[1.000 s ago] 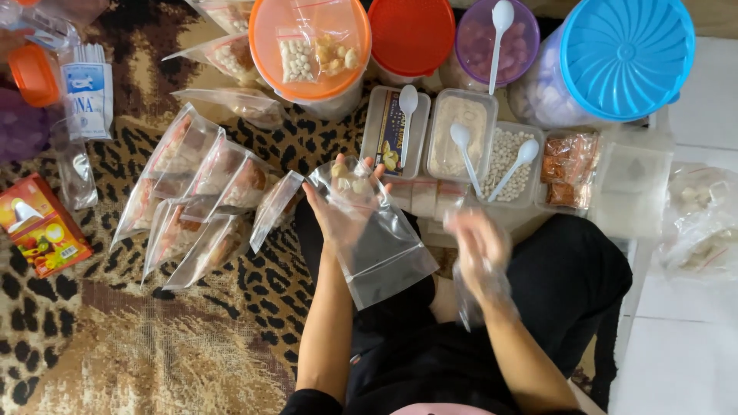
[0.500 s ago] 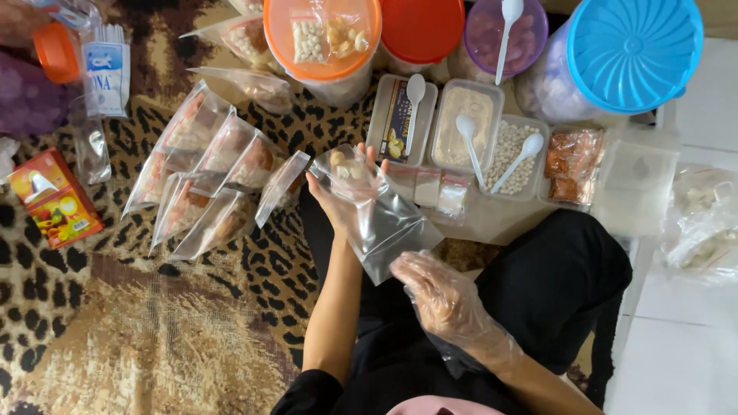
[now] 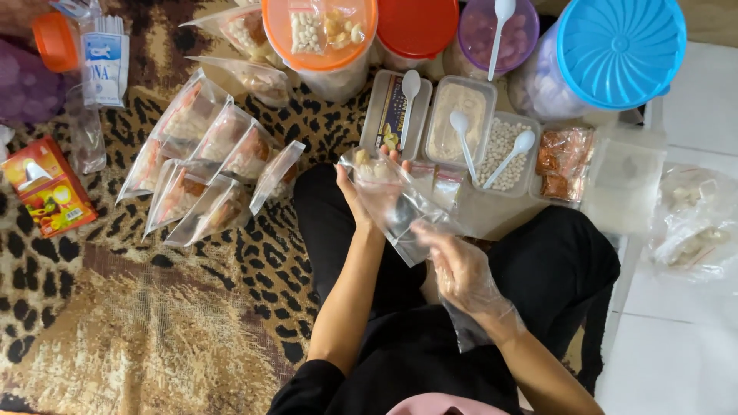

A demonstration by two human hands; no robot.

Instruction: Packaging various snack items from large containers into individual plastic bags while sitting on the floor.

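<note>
Over lap, L hand (image 3: 361,196) grips clear bag (image 3: 400,204); gloved R hand (image 3: 461,269) touches it.

A clear plastic bag (image 3: 396,204), snack pieces at its upper end, slants above the lap.

Even, soft daylight, brightest on the white floor (image 3: 692,361) at three o'clock (faint shadows); sharp, little blur.

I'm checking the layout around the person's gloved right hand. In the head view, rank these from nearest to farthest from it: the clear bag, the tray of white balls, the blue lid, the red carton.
From the right hand:
1. Clear bag, touching its fingertips.
2. Tray of white balls, just above.
3. Blue lid, upper right.
4. Red carton, far left on the rug.
</note>
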